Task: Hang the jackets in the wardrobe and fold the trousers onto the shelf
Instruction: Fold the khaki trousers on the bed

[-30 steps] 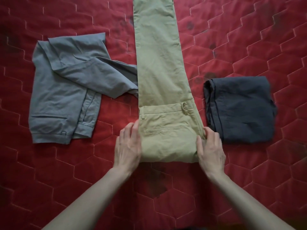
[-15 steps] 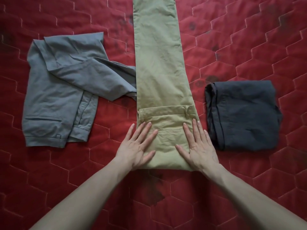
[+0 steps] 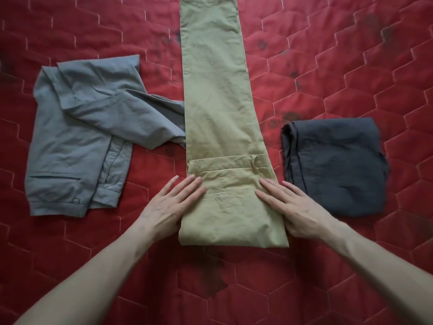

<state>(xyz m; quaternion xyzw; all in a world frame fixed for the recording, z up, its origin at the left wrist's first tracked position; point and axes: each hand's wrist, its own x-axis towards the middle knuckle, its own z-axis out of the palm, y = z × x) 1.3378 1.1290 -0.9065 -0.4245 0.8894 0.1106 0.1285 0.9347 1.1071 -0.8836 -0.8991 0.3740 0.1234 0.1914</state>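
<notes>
Head view, red quilt (image 3: 351, 55): hexagon-stitched, fills the whole frame, dark blotches here and there, carries all the clothes.
Khaki trousers (image 3: 218, 102): middle of the frame, laid lengthwise from the top edge down to below centre; legs stacked one on the other, waistband end folded back over them, back pocket and belt loop facing up near the lower end.
Grey trousers (image 3: 77, 141): left of the frame, loosely folded, one leg end trailing right and slipping under the khaki edge; waistband toward the bottom.
Dark trousers (image 3: 332, 165): right of the frame, folded into a compact square, just beside the khaki pair, apart from it.
Left hand (image 3: 168, 207): lower centre-left, fingers straight and slightly spread, flat against the left edge of the khaki fold, fingertips on the cloth.
Right hand (image 3: 293, 207): lower centre-right, fingers straight and spread, lying flat on the right edge of the same fold.
Forearms: bare, entering from both bottom corners.
</notes>
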